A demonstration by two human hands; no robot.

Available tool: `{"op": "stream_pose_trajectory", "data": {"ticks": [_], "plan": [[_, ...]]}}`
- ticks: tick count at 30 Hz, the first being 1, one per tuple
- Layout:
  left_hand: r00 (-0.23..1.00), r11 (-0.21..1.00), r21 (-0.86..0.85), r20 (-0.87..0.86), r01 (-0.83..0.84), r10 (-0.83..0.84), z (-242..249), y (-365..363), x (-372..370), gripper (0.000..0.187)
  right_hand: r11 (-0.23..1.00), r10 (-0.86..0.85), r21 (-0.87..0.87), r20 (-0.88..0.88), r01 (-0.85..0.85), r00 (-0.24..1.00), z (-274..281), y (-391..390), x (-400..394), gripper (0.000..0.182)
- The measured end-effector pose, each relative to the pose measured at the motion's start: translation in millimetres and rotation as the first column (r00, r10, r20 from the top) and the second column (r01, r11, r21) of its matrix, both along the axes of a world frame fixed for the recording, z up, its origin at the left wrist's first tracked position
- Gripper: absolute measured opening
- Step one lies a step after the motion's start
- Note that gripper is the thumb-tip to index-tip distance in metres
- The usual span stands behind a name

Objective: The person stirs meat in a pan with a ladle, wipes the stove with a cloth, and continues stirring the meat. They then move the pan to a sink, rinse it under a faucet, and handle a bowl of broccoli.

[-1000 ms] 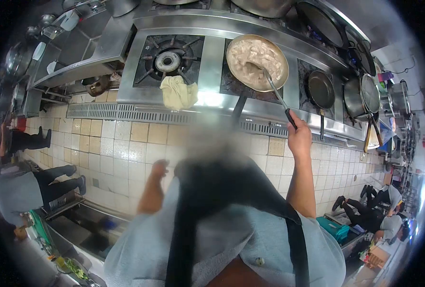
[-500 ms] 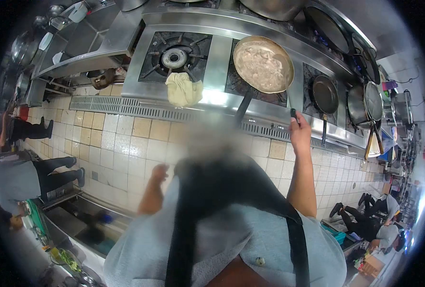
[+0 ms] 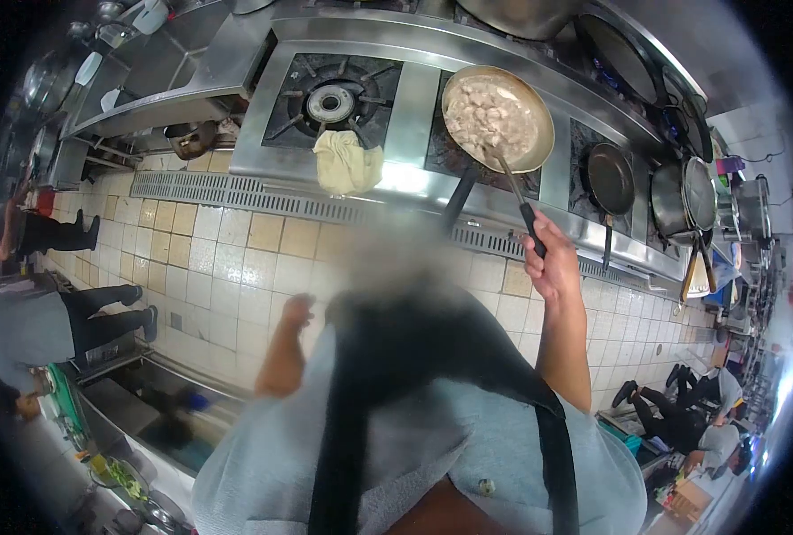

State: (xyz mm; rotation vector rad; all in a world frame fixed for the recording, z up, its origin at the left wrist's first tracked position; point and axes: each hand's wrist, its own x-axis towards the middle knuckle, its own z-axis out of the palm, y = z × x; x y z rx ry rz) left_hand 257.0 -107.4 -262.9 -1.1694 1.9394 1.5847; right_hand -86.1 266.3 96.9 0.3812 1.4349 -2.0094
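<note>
My right hand [image 3: 553, 259] is wrapped round the black handle of a metal utensil [image 3: 512, 183], whose far end reaches into the near side of a large pan [image 3: 546, 147]. Pale pieces in a creamy liquid [image 3: 490, 111] fill much of that pan, which sits on a burner with its black handle towards me. My left hand [image 3: 298, 312] hangs low at my left side, away from the stove, its fingers loosely bent and holding nothing visible. A yellowish cloth [image 3: 347, 162] lies over the stove's front edge near the left burner [image 3: 330, 103].
Right of the large pan stand a small dark pan [image 3: 611, 178] and a metal pot [image 3: 673, 198] with handles sticking out over the front edge. Large black pans [image 3: 618, 58] are behind. Other people [image 3: 35, 330] stand at far left and others [image 3: 682, 419] at far right.
My right hand has moved down and slightly left, and the utensil now slants into the pan's near side. The food looks gathered into a heap. My left hand has barely moved.
</note>
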Motion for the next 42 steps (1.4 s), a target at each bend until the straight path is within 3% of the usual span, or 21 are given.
{"op": "stream_pose_trajectory", "data": {"ticks": [2,6,7,8,11,13,15,16,18,20,21,23,24,26,27,29,30,31,32,33,42], "plan": [[0.935,0.945,0.116,0.223,-0.306,0.275,59.0,16.8,-21.7,0.044,0.99,-0.017,0.133,-0.122,0.034,0.992,7.2,4.2,7.5,0.036],[0.947,0.967,0.076,0.232,-0.243,0.22,40.4,14.2,-2.9,0.045,0.941,-0.025,0.326,-0.194,0.089,0.981,17.2,16.2,9.0,0.037],[0.983,0.998,0.034,0.182,-0.044,0.037,-3.4,1.4,17.2,0.047,0.904,0.029,0.414,-0.306,0.105,0.952,15.8,19.1,8.1,0.038],[0.978,0.988,-0.017,0.14,0.156,-0.152,1.2,-0.5,14.2,0.051,0.859,0.093,0.494,-0.408,0.134,0.908,15.1,20.7,7.8,0.039],[0.961,0.998,0.05,0.274,0.034,-0.047,13.2,3.4,3.2,0.047,0.801,0.169,0.581,-0.455,0.148,0.874,25.1,16.6,13.7,0.04],[0.973,0.998,0.038,0.221,0.059,-0.066,1.4,-2.1,1.7,0.047,0.747,0.241,0.652,-0.447,0.13,0.861,19.4,18.1,12.5,0.039],[0.982,0.996,0.027,0.17,0.084,-0.088,-5.5,-4.0,2.6,0.046,0.643,0.451,0.738,-0.581,0.205,0.677,-5.7,26.6,7.8,0.036],[0.991,0.999,0.044,0.135,0.005,-0.011,-6.5,-3.3,-0.6,0.045,0.642,0.451,0.738,-0.581,0.206,0.677,-9.6,27.0,6.0,0.036],[0.993,0.995,0.066,0.098,-0.077,0.07,4.5,1.3,-14.7,0.044,0.413,0.545,0.876,-0.456,0.248,0.704,-11.2,23.0,2.0,0.035],[0.916,0.918,0.181,0.265,-0.354,0.301,54.2,9.8,-36.0,0.047,0.445,0.524,0.857,-0.484,0.26,0.7,-6.2,18.6,0.7,0.035],[0.914,0.916,0.18,0.265,-0.359,0.307,38.9,6.0,-27.9,0.047,0.474,0.499,0.837,-0.511,0.273,0.7,-1.7,16.2,0.1,0.036],[0.993,0.993,0.089,0.099,-0.078,0.07,10.0,-0.8,-13.8,0.046,0.511,0.481,0.826,-0.506,0.239,0.716,20.6,6.0,6.2,0.036],[0.993,0.993,0.089,0.1,-0.078,0.069,24.1,2.5,-18.8,0.046,0.546,0.464,0.812,-0.5,0.208,0.732,27.0,2.7,8.2,0.035],[0.93,0.949,0.137,0.282,-0.282,0.236,53.0,9.9,-27.4,0.043,0.589,0.45,0.781,-0.531,0.208,0.718,26.4,2.1,7.8,0.035],[0.93,0.95,0.137,0.281,-0.281,0.235,32.1,5.9,-14.5,0.043,0.632,0.432,0.746,-0.563,0.21,0.704,26.0,1.5,6.7,0.035],[0.984,0.977,-0.112,0.023,0.18,-0.178,-31.8,-6.1,22.0,0.039,0.572,0.499,0.785,-0.562,0.238,0.659,3.7,9.9,-2.0,0.035],[0.983,0.977,-0.112,0.022,0.181,-0.18,-14.5,-1.2,13.7,0.039,0.51,0.567,0.818,-0.552,0.265,0.611,-4.1,12.3,-6.6,0.034],[0.991,1.0,-0.002,0.134,-0.004,0.004,19.9,8.6,-1.1,0.038,0.51,0.567,0.818,-0.552,0.266,0.611,-2.5,11.0,-9.5,0.034],[0.949,0.976,0.085,0.261,-0.203,0.175,46.2,14.7,-14.1,0.037,0.412,0.573,0.873,-0.471,0.261,0.671,0.4,8.8,-13.0,0.034],[0.949,0.975,0.086,0.262,-0.205,0.176,48.1,13.9,-16.1,0.037,0.309,0.567,0.919,-0.386,0.246,0.728,1.9,7.2,-15.0,0.034],[0.94,0.941,0.131,0.189,-0.311,0.284,48.2,14.3,-17.0,0.034,0.402,0.487,0.794,-0.607,0.456,0.628,4.5,27.4,-25.3,0.034]]}}
